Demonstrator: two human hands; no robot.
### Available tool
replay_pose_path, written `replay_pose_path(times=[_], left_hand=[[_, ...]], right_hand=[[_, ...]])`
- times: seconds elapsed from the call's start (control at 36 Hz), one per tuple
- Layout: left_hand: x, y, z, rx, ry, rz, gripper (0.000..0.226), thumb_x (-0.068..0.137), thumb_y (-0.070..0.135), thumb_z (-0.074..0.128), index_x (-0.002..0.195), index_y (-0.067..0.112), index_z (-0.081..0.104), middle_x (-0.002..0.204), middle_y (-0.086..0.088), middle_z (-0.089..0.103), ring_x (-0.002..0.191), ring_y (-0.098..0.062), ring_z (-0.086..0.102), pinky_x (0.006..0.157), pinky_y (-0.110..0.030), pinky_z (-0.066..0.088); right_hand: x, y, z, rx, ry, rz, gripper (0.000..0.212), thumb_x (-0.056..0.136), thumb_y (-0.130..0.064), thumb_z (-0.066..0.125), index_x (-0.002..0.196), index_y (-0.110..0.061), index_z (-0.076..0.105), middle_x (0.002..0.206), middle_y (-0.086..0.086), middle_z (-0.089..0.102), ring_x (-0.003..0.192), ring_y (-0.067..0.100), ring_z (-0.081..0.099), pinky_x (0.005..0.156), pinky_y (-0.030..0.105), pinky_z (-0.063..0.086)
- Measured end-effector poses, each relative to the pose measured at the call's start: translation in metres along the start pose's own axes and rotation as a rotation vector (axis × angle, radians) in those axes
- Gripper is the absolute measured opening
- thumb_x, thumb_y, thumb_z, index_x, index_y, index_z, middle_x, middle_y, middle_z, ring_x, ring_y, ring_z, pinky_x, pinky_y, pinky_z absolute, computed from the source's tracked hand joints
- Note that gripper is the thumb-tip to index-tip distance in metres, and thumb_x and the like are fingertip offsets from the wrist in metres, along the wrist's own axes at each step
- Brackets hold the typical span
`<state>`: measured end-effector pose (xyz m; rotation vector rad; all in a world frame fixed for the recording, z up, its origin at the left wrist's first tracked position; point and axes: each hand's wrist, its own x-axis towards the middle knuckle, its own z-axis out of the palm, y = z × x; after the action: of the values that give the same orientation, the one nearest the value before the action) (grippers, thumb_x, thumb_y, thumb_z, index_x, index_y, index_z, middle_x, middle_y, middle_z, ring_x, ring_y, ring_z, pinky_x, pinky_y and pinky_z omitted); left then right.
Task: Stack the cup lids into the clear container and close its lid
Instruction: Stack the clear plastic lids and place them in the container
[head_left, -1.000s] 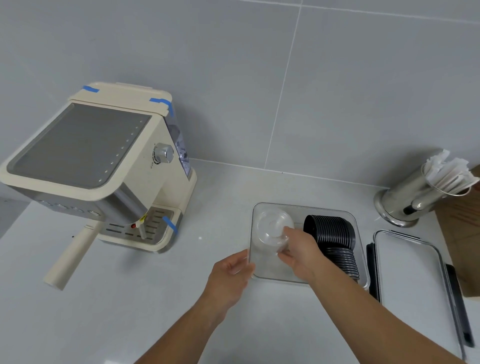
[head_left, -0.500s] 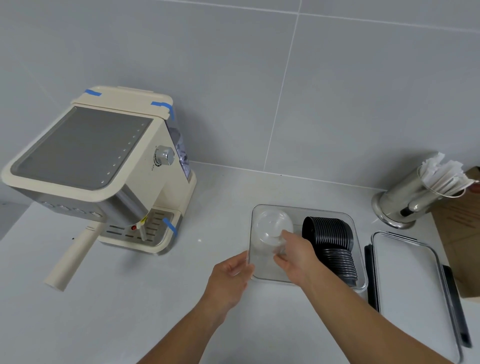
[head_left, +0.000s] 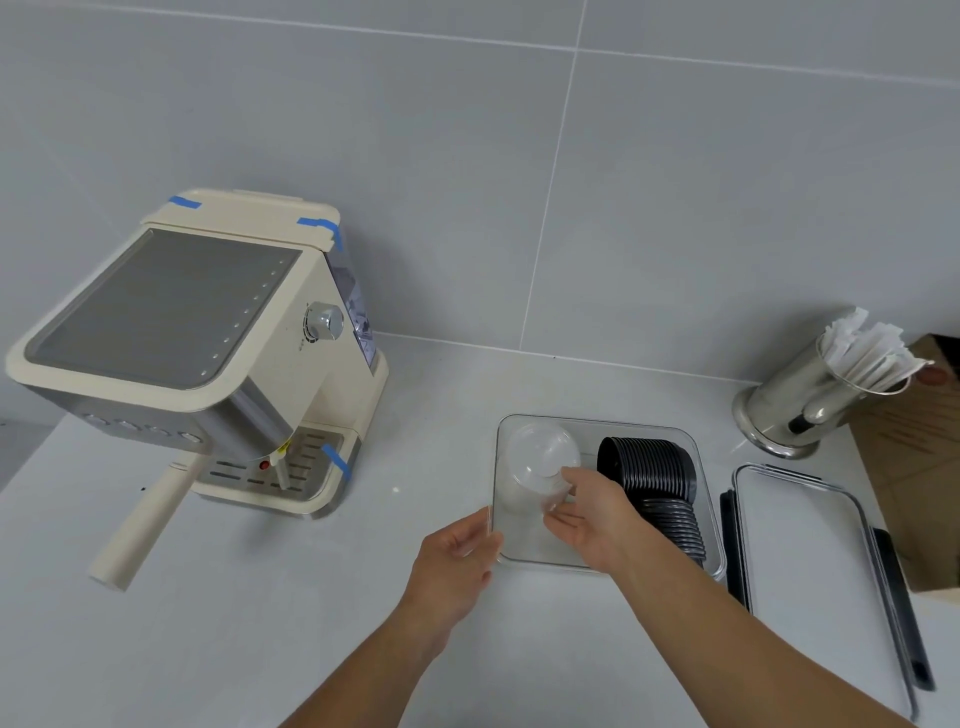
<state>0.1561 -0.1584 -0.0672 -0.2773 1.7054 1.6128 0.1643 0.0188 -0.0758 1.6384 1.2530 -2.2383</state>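
Left hand (head_left: 457, 551), fingers curled on the near-left wall of the container (head_left: 602, 423), rigid clear plastic; clear lids (head_left: 543, 457), thin domed stack lying in its left half, axis running far-to-near, near end pinched by right hand (head_left: 587, 514); black lids (head_left: 654, 478), ribbed row alongside; flat container lid (head_left: 810, 561) off, right

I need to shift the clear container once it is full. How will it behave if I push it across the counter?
The clear container looks rigid, thin-walled and probably light. On the smooth counter it should slide easily. The black lids sit loose, so they may shift.
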Motion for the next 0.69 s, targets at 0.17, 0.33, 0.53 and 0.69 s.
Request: replay_pose_path(times=[0.17, 0.33, 0.53, 0.69], left_hand=[[0.001, -0.001, 0.001, -0.001, -0.004, 0.003, 0.026, 0.090, 0.022, 0.066, 0.112, 0.037, 0.067, 0.113, 0.015, 0.068, 0.103, -0.003, 0.061, 0.077, -0.021, 0.051], [0.002, -0.001, 0.001, 0.006, 0.004, -0.001, 0.023, 0.091, 0.021, 0.066, 0.105, 0.039, 0.066, 0.104, 0.019, 0.068, 0.094, -0.001, 0.061, 0.073, -0.021, 0.049], [0.000, 0.000, -0.001, 0.035, -0.005, -0.013, 0.025, 0.090, 0.021, 0.067, 0.111, 0.035, 0.066, 0.106, 0.014, 0.070, 0.096, -0.004, 0.063, 0.073, -0.019, 0.050], [-0.002, 0.001, -0.003, 0.075, 0.013, -0.030, 0.027, 0.086, 0.022, 0.071, 0.113, 0.026, 0.071, 0.102, 0.003, 0.074, 0.094, -0.012, 0.067, 0.075, -0.021, 0.053]], right_hand=[[0.001, 0.001, -0.002, 0.029, -0.013, 0.007, 0.027, 0.095, -0.018, 0.058, 0.117, -0.004, 0.051, 0.133, 0.030, 0.049, 0.121, 0.038, 0.054, 0.093, 0.040, 0.050], [-0.002, 0.002, -0.002, 0.029, -0.022, 0.020, 0.039, 0.094, -0.020, 0.059, 0.128, -0.002, 0.049, 0.135, 0.028, 0.047, 0.123, 0.038, 0.053, 0.097, 0.041, 0.050], [-0.015, -0.004, -0.006, 0.024, -0.059, 0.025, 0.052, 0.096, -0.023, 0.059, 0.140, -0.001, 0.042, 0.143, 0.030, 0.042, 0.129, 0.037, 0.048, 0.099, 0.039, 0.046], [-0.034, -0.011, -0.008, 0.040, -0.105, 0.013, 0.055, 0.097, -0.023, 0.056, 0.145, -0.003, 0.037, 0.153, 0.027, 0.032, 0.139, 0.038, 0.039, 0.111, 0.042, 0.039]])
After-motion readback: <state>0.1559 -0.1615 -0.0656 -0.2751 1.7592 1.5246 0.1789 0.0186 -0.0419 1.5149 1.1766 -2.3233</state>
